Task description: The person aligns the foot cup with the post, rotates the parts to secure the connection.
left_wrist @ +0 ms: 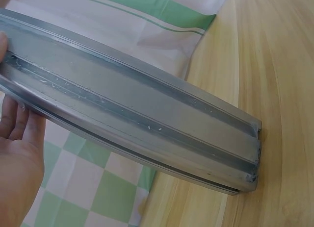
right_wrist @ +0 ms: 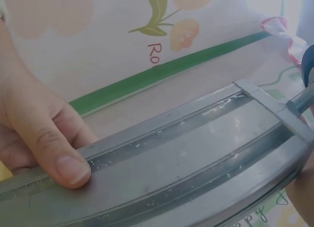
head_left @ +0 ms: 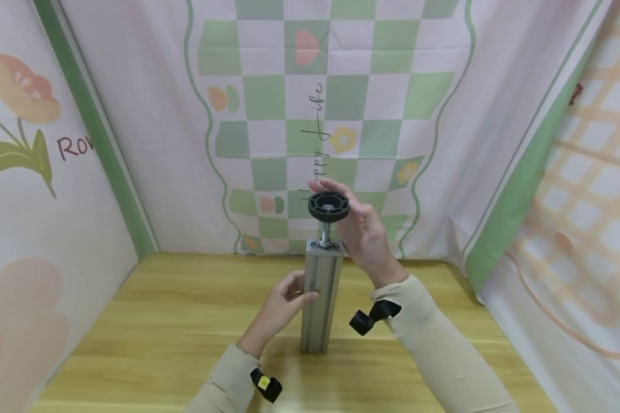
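An aluminium profile (head_left: 320,304) with long grooves stands upright on the wooden table, its lower end on the tabletop. A metal end plate (head_left: 324,250) with screws caps its top, and a threaded rod (head_left: 325,232) rises from it to a black round levelling foot (head_left: 328,217). My left hand (head_left: 281,304) grips the profile around its middle; in the right wrist view the thumb (right_wrist: 72,169) presses on its face. My right hand (head_left: 365,241) is raised beside the foot, its extended fingers at the right and far side of the rim.
The wooden table (head_left: 196,321) spreads around the profile. Behind it hangs a cloth (head_left: 268,135) with green and white checks, and patterned curtains close in the left and right sides. Each wrist carries a small black camera mount (head_left: 374,317).
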Available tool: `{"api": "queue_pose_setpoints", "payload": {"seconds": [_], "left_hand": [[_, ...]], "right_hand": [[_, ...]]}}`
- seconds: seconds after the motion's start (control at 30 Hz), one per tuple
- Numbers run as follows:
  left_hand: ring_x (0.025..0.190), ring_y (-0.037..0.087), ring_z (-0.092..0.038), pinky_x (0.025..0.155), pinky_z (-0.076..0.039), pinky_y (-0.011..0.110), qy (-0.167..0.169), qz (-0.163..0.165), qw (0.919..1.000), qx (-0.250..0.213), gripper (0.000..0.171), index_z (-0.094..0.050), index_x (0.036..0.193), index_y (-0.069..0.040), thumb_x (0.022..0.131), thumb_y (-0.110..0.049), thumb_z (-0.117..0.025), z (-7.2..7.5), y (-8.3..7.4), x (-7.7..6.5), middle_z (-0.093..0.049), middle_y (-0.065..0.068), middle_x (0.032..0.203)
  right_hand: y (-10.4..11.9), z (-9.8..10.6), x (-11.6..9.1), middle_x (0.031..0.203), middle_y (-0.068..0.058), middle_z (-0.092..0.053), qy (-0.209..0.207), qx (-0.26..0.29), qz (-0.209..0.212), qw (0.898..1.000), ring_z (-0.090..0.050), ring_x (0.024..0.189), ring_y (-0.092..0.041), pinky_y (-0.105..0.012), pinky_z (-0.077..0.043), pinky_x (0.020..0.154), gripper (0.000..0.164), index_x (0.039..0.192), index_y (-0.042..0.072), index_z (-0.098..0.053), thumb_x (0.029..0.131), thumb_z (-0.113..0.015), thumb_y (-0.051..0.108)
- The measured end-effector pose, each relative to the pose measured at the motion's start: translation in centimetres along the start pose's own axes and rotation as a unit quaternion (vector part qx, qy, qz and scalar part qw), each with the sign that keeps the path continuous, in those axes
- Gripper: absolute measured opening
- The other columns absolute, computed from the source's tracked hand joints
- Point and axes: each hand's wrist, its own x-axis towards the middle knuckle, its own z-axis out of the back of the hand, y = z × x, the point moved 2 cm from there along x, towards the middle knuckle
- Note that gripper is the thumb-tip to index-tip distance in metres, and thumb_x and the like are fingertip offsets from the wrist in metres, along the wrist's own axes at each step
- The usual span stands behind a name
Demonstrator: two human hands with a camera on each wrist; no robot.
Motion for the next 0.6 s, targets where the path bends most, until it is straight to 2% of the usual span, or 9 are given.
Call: {"api": "queue_pose_setpoints", "payload": {"seconds": [0.27,0.47,0.6], "left_hand": [[0.101,0.023,-0.055,0.089,-0.046,0.030,-0.002,0.001,1.0000,-0.004,0.034,-0.053,0.119,-0.015,0.088,-0.023,-0.063,-0.01,-0.13,0.09,-0.059,0.004,0.105],[0.101,0.023,-0.055,0.088,-0.047,0.030,-0.003,-0.003,1.0000,-0.002,0.034,-0.053,0.119,-0.015,0.087,-0.023,-0.063,-0.09,-0.01,0.09,-0.059,0.004,0.105],[0.100,0.023,-0.055,0.088,-0.047,0.029,-0.005,-0.002,1.0000,0.001,0.034,-0.054,0.119,-0.014,0.087,-0.023,-0.063,-0.07,-0.04,0.02,-0.059,0.004,0.104]], "right_hand": [[-0.09,0.35,0.02,0.133,-0.028,-0.035,-0.015,0.018,-0.014,1.000,-0.024,0.129,-0.039,-0.048,-0.015,0.106,0.041,0.121,0.004,-0.045,0.090,-0.035,0.030],[-0.09,0.49,-0.07,0.130,-0.024,-0.039,-0.048,0.002,-0.020,0.999,-0.034,0.122,-0.039,-0.044,-0.019,0.104,0.027,0.107,0.012,-0.049,0.086,-0.049,0.030],[0.11,0.35,-0.15,0.128,-0.022,-0.039,-0.069,-0.032,-0.018,0.997,-0.037,0.118,-0.036,-0.040,-0.024,0.101,0.020,0.102,0.013,-0.046,0.085,-0.051,0.024]]}}
